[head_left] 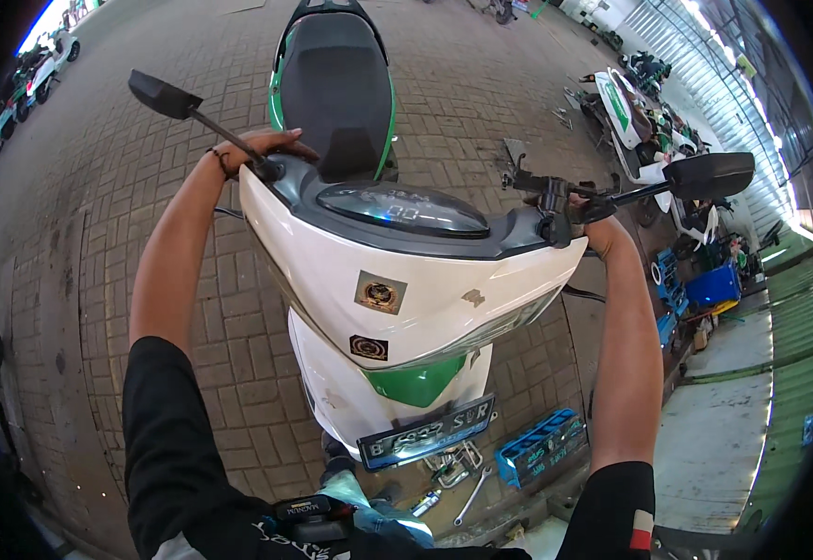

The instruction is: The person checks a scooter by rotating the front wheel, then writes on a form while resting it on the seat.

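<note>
An electric scooter stands facing me, with a white front cover [406, 308], a dark oval display [402, 207] and a black seat [339, 84]. My left hand [274, 143] lies over the back edge of the cover, behind the left mirror's stem [222, 135]. Its fingers are stretched toward the seat, and its thumb is hidden. At the other end of the cover, my right hand [602, 231] is closed round the corner, under the handlebar lever assembly [551, 198]. The cover and the lever assembly partly hide its fingers.
On the ground below the scooter are a blue metal toolbox [542, 446], a wrench [473, 497] and a small tube [425, 503]. A partly stripped white scooter [625, 117] stands at the far right, near a blue bin [714, 285]. The right mirror [712, 175] sticks out.
</note>
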`<action>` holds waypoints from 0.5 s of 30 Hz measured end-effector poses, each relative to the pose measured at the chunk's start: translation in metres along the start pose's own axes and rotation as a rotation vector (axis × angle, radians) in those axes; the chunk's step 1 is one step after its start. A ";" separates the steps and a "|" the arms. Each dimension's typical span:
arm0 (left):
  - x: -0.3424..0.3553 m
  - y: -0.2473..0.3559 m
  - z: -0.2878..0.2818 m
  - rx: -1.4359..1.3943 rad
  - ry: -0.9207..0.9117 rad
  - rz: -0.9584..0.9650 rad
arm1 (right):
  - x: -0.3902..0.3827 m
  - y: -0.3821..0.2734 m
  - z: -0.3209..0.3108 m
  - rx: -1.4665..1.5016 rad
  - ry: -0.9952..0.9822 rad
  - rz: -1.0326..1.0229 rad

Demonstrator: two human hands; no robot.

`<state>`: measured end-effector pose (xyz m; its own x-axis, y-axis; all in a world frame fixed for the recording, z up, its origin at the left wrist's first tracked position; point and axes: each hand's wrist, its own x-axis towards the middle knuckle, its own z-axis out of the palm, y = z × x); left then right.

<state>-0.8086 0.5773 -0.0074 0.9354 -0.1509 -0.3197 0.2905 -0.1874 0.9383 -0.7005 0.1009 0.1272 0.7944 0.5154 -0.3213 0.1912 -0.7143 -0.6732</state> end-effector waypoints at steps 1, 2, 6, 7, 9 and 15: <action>-0.005 0.001 0.000 0.018 -0.010 0.029 | 0.000 -0.002 0.001 -0.010 0.014 0.031; -0.007 0.001 -0.001 0.035 -0.019 0.057 | 0.001 -0.003 0.002 -0.018 0.027 0.063; -0.005 0.012 0.003 0.222 0.045 0.048 | 0.027 0.049 -0.021 -0.432 -0.070 -0.320; -0.004 0.009 0.002 0.163 0.069 0.046 | 0.028 0.047 -0.019 -0.359 -0.073 -0.291; -0.003 -0.011 -0.021 0.071 0.085 0.042 | 0.029 0.036 -0.009 -0.245 -0.037 -0.275; -0.020 -0.037 0.001 0.225 0.839 0.375 | 0.048 0.080 -0.020 -0.241 0.220 -0.334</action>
<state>-0.8383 0.5865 -0.0357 0.8252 0.4914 0.2784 -0.0220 -0.4646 0.8853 -0.6357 0.0584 0.0712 0.7652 0.6417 0.0527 0.5648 -0.6297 -0.5333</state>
